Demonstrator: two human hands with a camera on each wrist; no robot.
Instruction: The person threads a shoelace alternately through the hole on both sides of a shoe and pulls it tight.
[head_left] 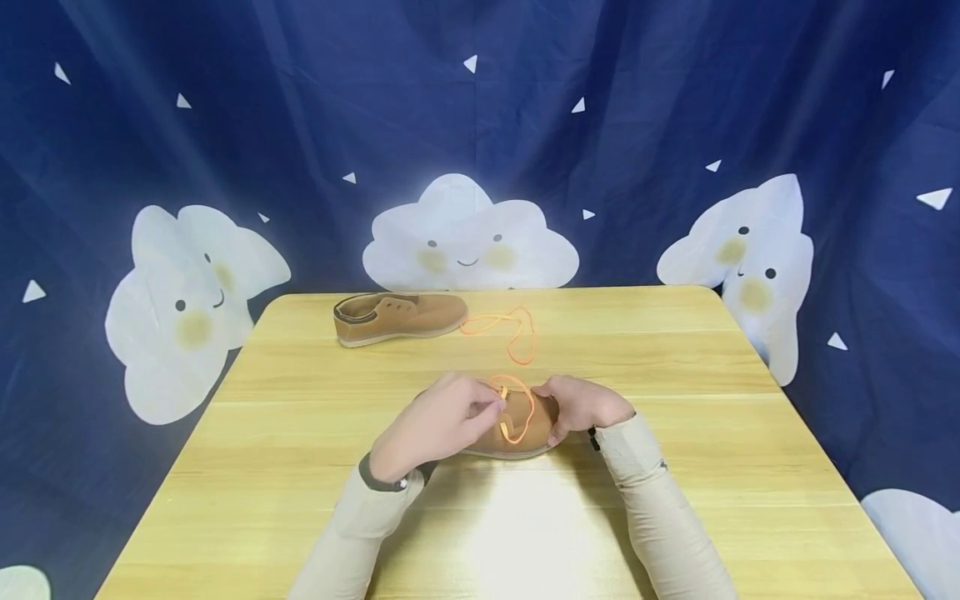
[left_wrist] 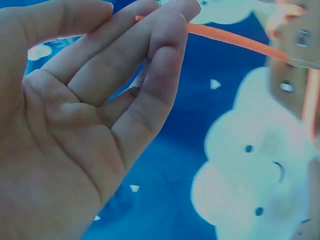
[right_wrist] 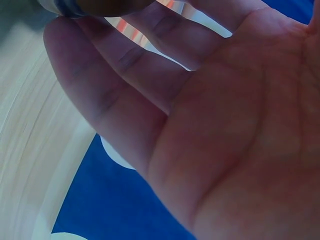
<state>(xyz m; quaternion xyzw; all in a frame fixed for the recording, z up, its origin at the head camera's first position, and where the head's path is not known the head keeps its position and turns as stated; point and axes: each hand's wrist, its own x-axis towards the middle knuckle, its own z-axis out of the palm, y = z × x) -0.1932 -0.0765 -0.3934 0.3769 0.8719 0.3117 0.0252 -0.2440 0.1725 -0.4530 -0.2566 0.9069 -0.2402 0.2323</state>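
Note:
A brown shoe [head_left: 542, 425] stands on the table between both hands, its toe to the right. An orange shoelace [head_left: 532, 408] runs through its eyelets and loops over the front of the shoe. The left hand [head_left: 442, 421] reaches over the opening and pinches one end of the lace. In the left wrist view the lace [left_wrist: 235, 40] stretches straight from the fingertips to the eyelet flap [left_wrist: 295, 50]. Around the toe, the right hand [head_left: 585, 406] grips the shoe with thumb and fingers on opposite sides. Part of the shoe's heel is hidden behind the left hand.
Toward the back of the wooden table [head_left: 300, 467] lies a second brown shoe [head_left: 431, 315], unlaced, its toe to the right. A loose orange lace [head_left: 535, 340] curls beside that toe. Behind the table hangs a dark blue curtain [head_left: 315, 125] with cloud faces.

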